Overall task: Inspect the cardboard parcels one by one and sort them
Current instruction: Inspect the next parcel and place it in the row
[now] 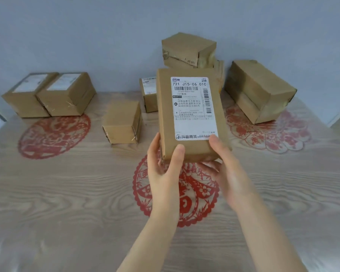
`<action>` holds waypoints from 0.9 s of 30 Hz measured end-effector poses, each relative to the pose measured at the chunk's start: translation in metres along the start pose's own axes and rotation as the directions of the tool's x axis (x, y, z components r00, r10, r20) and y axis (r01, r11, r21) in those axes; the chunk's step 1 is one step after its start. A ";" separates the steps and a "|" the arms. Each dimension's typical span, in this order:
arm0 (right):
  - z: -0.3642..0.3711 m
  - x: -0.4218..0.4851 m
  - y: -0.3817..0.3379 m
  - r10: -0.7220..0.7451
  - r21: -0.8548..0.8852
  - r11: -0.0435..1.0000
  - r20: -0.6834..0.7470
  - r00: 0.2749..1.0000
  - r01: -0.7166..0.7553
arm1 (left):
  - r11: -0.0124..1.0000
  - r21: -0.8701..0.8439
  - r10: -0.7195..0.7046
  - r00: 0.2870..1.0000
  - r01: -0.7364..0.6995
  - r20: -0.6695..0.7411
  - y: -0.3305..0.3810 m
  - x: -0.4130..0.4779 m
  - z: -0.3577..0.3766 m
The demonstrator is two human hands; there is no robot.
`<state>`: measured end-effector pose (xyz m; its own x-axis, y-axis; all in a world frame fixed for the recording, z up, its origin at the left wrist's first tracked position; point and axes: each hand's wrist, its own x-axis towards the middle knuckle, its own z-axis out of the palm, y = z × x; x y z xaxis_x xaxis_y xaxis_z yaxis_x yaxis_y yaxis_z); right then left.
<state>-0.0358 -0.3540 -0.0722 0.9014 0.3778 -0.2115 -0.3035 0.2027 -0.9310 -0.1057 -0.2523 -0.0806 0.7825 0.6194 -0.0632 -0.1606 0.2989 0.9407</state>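
Holding a tall brown cardboard parcel (192,148) clear of the wood-grain tabletop (67,193), directly above the red paper-cut roundel (185,201) at its middle. Gripping the lower end from both sides: left hand (163,165) wrapped round the left bottom corner with thumb on the front face, right hand (226,171) cupped under the right bottom corner with thumb pressed on the bottom edge of the white shipping label (192,107). Tilted with the label face toward the head camera, probably to read the printed code and barcodes before choosing a pile. Gripped low, likely to keep the print uncovered.

Beyond the roundel and to its left: a small plain cardboard box (122,122), nearest of all, no label showing. Farther left of the roundel, near the pale wall (86,36): a pair of labelled cardboard boxes (67,95) touching side by side, seemingly a sorted group. Straight beyond the roundel, partly hidden behind the held parcel: a labelled box (148,95) and a taped box (186,51) perched higher on something unseen. Beyond and right of the roundel: a large taped cardboard box (257,91), lying askew.

Judged as mid-inspection, with no pile chosen yet. Little in the way of a set-down to either side; only the small plain box close to a leftward path.
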 end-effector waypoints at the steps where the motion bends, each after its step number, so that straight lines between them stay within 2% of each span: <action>1: 0.005 -0.008 -0.012 0.010 -0.005 1.000 -0.023 1.000 -0.010 | 0.999 -0.020 -0.036 0.999 0.036 -0.016 0.011 -0.005 0.006; 5: 0.017 -0.039 -0.055 0.020 -0.008 1.000 -0.097 0.995 -0.021 | 0.978 -0.041 -0.204 0.979 0.205 0.013 0.058 -0.021 0.024; 9: 0.027 -0.069 -0.090 0.042 0.024 0.999 -0.135 0.990 -0.039 | 0.958 0.045 -0.287 0.956 0.285 0.058 0.107 -0.033 0.028; 10: 0.032 -0.082 -0.098 0.091 0.048 0.995 -0.128 0.988 -0.086 | 0.950 0.045 -0.312 0.950 0.310 0.037 0.119 -0.041 0.023; 13: 0.049 -0.101 -0.107 0.165 0.075 0.985 -0.105 0.981 -0.158 | 0.949 0.087 -0.305 0.952 0.303 0.005 0.148 -0.045 0.014; 16: 0.065 -0.114 -0.112 0.211 0.067 0.976 -0.083 0.974 -0.206 | 0.946 0.059 -0.317 0.948 0.318 -0.022 0.166 -0.053 0.003; 21: 0.091 -0.109 -0.122 0.193 -0.003 0.981 -0.053 0.980 -0.193 | 0.960 0.017 -0.277 0.958 0.279 -0.072 0.187 -0.051 -0.008; 27: 0.158 -0.082 -0.131 0.165 -0.163 0.973 -0.004 0.986 -0.163 | 0.972 0.024 -0.227 0.961 0.233 -0.157 0.218 -0.009 -0.044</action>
<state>-0.1186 -0.2686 0.1142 0.8405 0.4020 -0.3633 -0.3921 -0.0116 -0.9199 -0.1745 -0.1609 0.1105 0.6940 0.6417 -0.3265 0.0408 0.4177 0.9077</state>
